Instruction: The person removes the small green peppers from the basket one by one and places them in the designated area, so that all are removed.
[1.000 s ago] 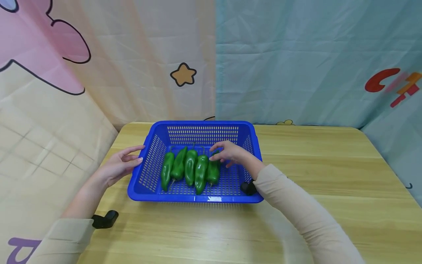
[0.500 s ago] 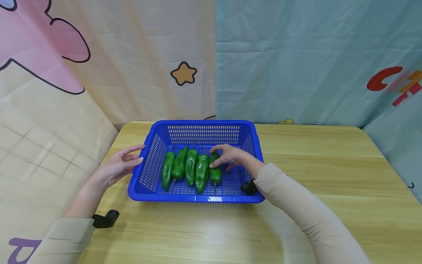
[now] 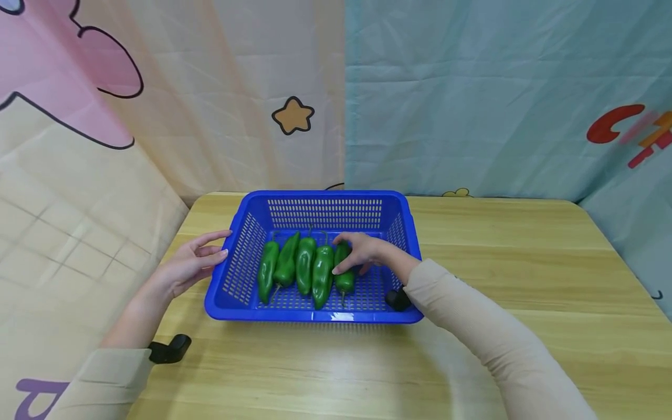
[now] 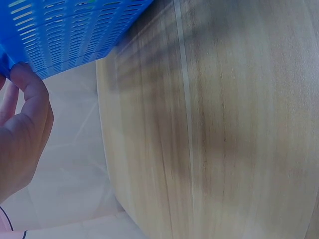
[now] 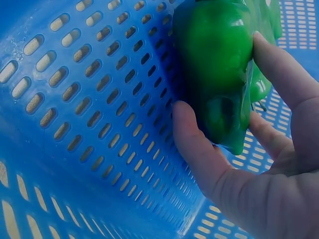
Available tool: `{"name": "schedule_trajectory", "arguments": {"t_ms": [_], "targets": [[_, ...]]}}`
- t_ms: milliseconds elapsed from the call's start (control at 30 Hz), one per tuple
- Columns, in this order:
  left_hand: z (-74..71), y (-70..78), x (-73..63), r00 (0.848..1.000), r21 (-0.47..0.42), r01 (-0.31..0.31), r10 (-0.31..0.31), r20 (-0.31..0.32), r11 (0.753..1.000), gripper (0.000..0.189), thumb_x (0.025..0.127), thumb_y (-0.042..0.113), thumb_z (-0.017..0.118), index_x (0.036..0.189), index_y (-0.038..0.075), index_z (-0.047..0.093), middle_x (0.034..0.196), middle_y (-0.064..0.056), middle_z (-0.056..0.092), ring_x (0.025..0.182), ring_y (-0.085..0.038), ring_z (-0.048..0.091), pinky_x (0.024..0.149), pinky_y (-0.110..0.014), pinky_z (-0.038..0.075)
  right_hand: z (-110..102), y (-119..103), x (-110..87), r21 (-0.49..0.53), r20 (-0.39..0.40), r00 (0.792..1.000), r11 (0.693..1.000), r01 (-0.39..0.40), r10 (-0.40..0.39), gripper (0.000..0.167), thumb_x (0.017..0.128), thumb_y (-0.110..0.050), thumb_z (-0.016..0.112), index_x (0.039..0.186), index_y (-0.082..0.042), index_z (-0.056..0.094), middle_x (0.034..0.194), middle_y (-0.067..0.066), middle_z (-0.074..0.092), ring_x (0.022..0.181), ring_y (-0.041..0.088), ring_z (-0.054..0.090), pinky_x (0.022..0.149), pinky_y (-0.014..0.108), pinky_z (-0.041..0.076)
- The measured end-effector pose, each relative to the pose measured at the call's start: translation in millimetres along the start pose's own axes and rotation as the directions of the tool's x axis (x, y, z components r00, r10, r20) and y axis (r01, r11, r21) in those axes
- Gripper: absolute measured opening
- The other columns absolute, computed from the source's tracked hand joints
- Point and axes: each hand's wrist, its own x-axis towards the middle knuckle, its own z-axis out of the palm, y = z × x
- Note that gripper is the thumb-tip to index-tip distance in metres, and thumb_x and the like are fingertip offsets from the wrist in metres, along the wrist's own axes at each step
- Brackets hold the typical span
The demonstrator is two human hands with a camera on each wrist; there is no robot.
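Note:
A blue plastic basket [image 3: 315, 315] with slotted walls holds several green peppers [image 3: 322, 274] lying in a row. My left hand [image 3: 185, 265] grips the basket's left rim; in the left wrist view, curled fingers of the left hand [image 4: 27, 119] meet the basket wall [image 4: 70, 37]. My right hand [image 3: 362, 252] reaches inside and holds the rightmost pepper [image 3: 345, 283] from above, partly covering it. In the right wrist view, digits of the right hand [image 5: 259, 184] lie on both sides of this pepper [image 5: 214, 55], its pointed end near the palm.
The basket stands on a light wooden table [image 3: 525, 280]. Behind it hangs a printed curtain [image 3: 472, 105], and more cloth [image 3: 79, 233] runs along the left side. A black wrist mount [image 3: 170, 349] sits by the left sleeve, another black mount [image 3: 397, 299] by the right.
My right hand has come lower over the rightmost pepper, and its thumb has slid toward the front. That pepper has shifted slightly right and forward. The left hand stays at the rim.

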Motion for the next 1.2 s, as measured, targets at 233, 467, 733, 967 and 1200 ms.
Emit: {"name": "schedule_trajectory", "arguments": {"t_ms": [233, 467, 733, 967, 1200], "targets": [[-0.1, 0.6, 0.8, 1.000, -0.009, 0.003, -0.003, 0.001, 1.000, 0.033, 0.093, 0.009, 0.057, 0.120, 0.027, 0.052, 0.096, 0.001, 0.066, 0.085, -0.014, 0.065, 0.076, -0.026, 0.055, -0.3, 0.4, 2.3, 0.020, 0.018, 0.999, 0.999, 0.030, -0.031, 0.071, 0.072, -0.003, 0.078, 0.133, -0.010, 0.043, 0.126, 0.019, 0.040, 0.101, 0.032, 0.056, 0.065, 0.037, 0.057], [1.3, 0.1, 0.4, 1.000, -0.024, 0.004, -0.004, -0.002, 1.000, 0.033, 0.092, 0.009, 0.058, 0.119, 0.027, 0.053, 0.094, 0.001, 0.066, 0.085, -0.013, 0.065, 0.076, -0.026, 0.055, -1.2, -0.5, 1.0, 0.086, 0.037, 0.999, 0.996, 0.025, -0.028, 0.071, 0.072, 0.004, 0.075, 0.133, -0.010, 0.041, 0.122, 0.021, 0.043, 0.100, 0.034, 0.057, 0.068, 0.040, 0.057], [-0.1, -0.9, -2.2, 1.000, -0.032, 0.013, -0.013, -0.003, 0.999, 0.032, 0.093, 0.009, 0.057, 0.117, 0.029, 0.054, 0.094, 0.002, 0.065, 0.086, -0.012, 0.064, 0.076, -0.025, 0.054, -2.3, -3.2, -1.9, 0.159, 0.022, 0.999, 0.986, 0.044, -0.048, 0.069, 0.071, 0.003, 0.075, 0.131, -0.011, 0.043, 0.114, 0.021, 0.046, 0.096, 0.031, 0.057, 0.068, 0.039, 0.057], [-1.3, -1.0, -0.6, 1.000, -0.043, 0.003, -0.002, 0.012, 0.999, 0.032, 0.093, 0.007, 0.056, 0.118, 0.028, 0.053, 0.094, 0.000, 0.065, 0.085, -0.014, 0.065, 0.076, -0.026, 0.055, -4.8, -8.5, -5.0, 0.235, -0.024, 0.995, 0.967, 0.095, -0.092, 0.075, 0.073, 0.008, 0.072, 0.138, -0.010, 0.038, 0.118, 0.024, 0.042, 0.097, 0.034, 0.057, 0.068, 0.041, 0.057], [0.8, -2.7, -0.3, 1.000, -0.079, -0.004, 0.005, 0.018, 0.997, 0.031, 0.093, 0.007, 0.056, 0.117, 0.027, 0.054, 0.094, -0.001, 0.065, 0.085, -0.014, 0.065, 0.075, -0.026, 0.055, -7.6, -9.6, -3.7, 0.306, -0.038, 0.990, 0.942, 0.138, -0.132, 0.078, 0.072, 0.010, 0.071, 0.140, -0.010, 0.037, 0.122, 0.024, 0.037, 0.103, 0.036, 0.054, 0.071, 0.043, 0.056]]}}
